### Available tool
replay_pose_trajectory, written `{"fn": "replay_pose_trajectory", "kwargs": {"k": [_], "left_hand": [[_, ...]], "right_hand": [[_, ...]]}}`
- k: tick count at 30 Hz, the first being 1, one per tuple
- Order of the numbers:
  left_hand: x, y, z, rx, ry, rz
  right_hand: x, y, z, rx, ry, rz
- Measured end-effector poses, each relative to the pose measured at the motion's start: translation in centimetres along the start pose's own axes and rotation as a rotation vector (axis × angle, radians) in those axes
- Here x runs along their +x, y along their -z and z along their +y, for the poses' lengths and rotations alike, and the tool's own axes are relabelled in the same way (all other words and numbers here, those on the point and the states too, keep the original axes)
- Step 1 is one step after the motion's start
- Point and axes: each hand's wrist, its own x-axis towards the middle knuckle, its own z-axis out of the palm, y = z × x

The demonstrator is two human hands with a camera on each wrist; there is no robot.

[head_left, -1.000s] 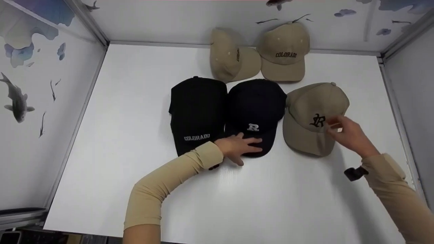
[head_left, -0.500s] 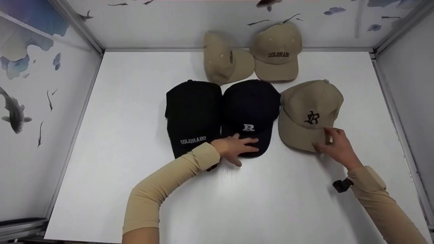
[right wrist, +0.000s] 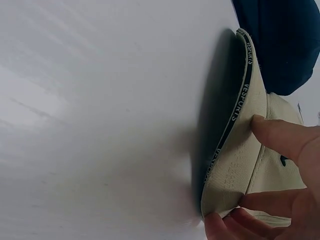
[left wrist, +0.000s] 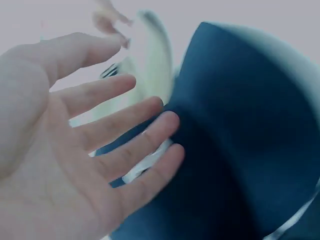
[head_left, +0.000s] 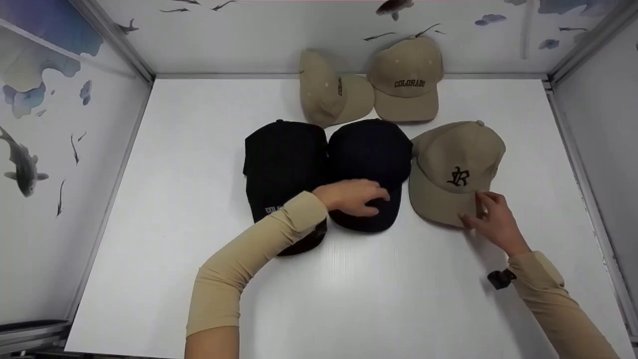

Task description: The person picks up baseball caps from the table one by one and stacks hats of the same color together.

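A navy cap (head_left: 369,149) lies in the middle of the white table, brim toward me. My left hand (head_left: 351,197) is over its brim, fingers spread and slightly bent; the left wrist view shows a bare palm above the navy fabric (left wrist: 240,100). To the right, a khaki cap (head_left: 461,142) with dark lettering sits beside the navy one. My right hand (head_left: 493,219) holds the right side of its brim (right wrist: 242,145), thumb on top and other fingers at the side edge. Left of the navy cap lies a black cap (head_left: 286,154), partly covered by my left sleeve.
Against the back wall are two tan caps, one turned sideways (head_left: 321,94) and one facing forward (head_left: 406,65). Printed panels (head_left: 35,124) wall in the table (head_left: 184,164) at the left, back and right. A small black device (head_left: 501,279) sits at my right wrist.
My left hand has lifted off the navy brim, its fingers bending over the front lettering. My right hand slid from the khaki cap's front to its brim edge, then stayed.
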Motion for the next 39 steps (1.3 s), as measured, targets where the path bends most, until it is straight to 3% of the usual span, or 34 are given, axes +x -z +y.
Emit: {"fn": "replay_pose_trajectory", "kwargs": {"k": [5,10,15,19,24,27,32,39], "left_hand": [[0.3,4.6,-1.1,-0.008,-0.003,0.206],[0.0,8.2,-4.0,-0.03,0.038,0.361],[-0.2,10.9,-7.6,-0.126,0.149,0.435],[-0.7,12.6,-9.9,-0.154,0.306,0.429],[-0.8,13.1,-12.7,-0.17,0.551,0.363],[-0.8,12.5,-14.2,-0.22,0.641,0.346],[-0.7,11.0,-16.0,-0.383,0.667,0.397],[-1.0,10.1,-16.4,-0.686,0.635,0.501]], "right_hand": [[-0.1,0.0,0.2,0.018,-0.007,0.0],[0.0,-0.1,0.1,0.017,0.013,0.01],[0.1,-0.1,0.0,0.009,0.01,0.008],[0.2,-0.1,-0.1,-0.002,0.003,0.004],[0.1,-0.2,-0.1,-0.003,0.009,0.011],[-0.1,-0.3,-0.1,0.012,0.002,0.005],[-0.2,-0.6,-0.1,0.004,-0.01,0.005],[-0.1,-0.4,0.0,-0.019,0.01,0.021]]}}
